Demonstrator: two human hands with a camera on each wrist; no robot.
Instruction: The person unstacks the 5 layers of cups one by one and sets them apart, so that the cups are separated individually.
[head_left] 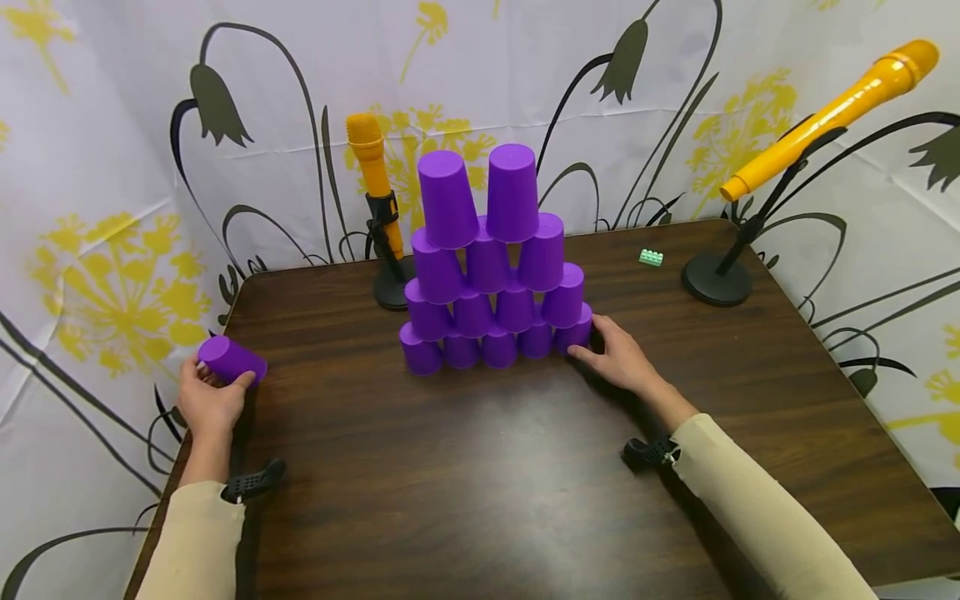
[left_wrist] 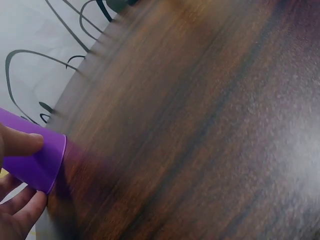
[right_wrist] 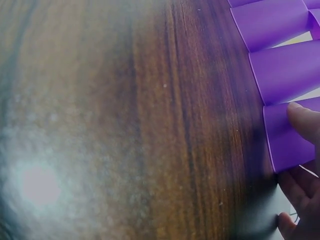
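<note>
At centre frame our right hand (head_left: pixel 617 357) touches the lower-right cup (head_left: pixel 574 331) of the cup pyramid (head_left: pixel 491 267) with relaxed fingers. At lower left our left hand (head_left: pixel 210 402) grips a loose cup (head_left: pixel 231 360) lying sideways at the bench (head_left: pixel 480 467) edge. We judge stacking nearly complete; the next move calls for a gentle, upright placement on top.

A purple cup (head_left: pixel 231 360) lies sideways at the table edge beside a purple cup pyramid (head_left: pixel 493 267).
</note>
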